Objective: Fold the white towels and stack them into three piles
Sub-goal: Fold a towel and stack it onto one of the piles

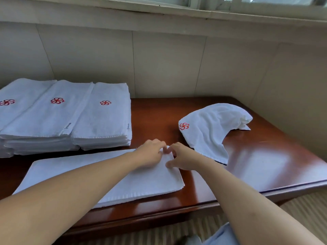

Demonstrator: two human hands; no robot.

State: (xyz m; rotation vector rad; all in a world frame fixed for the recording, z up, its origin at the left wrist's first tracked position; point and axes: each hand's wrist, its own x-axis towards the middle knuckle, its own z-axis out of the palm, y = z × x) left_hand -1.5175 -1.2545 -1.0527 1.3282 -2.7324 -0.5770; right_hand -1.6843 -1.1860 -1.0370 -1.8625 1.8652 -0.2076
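Pinching the far right corner of a flat, half-folded white terry towel [113, 175], my left hand [153, 152] and right hand [180, 159] meet at its edge on the glossy reddish-brown wooden worktop [256, 161]. Both grips are clenched on the cloth, fingers curled over the corner layers, thumb of the right hand pressing just below. The towel lies lengthwise along the near edge of the worktop, running under my left forearm.

Behind it, at far left, three piles of folded white towels with red flower emblems [65, 117] stand side by side, touching one another. To the right, well apart from the piles, a crumpled white towel with the same red emblem [208, 131] lies in a loose heap, not yet folded.

I judge this cloth light, soft and limp: it will sag wherever it is not held, and the stacked layers may slide apart when lifted. Corners and hemmed edges look the soundest places to take hold, both layers pinched together, one hand at each corner of the short end. The polished worktop appears slick, so the towel may skate if dragged.
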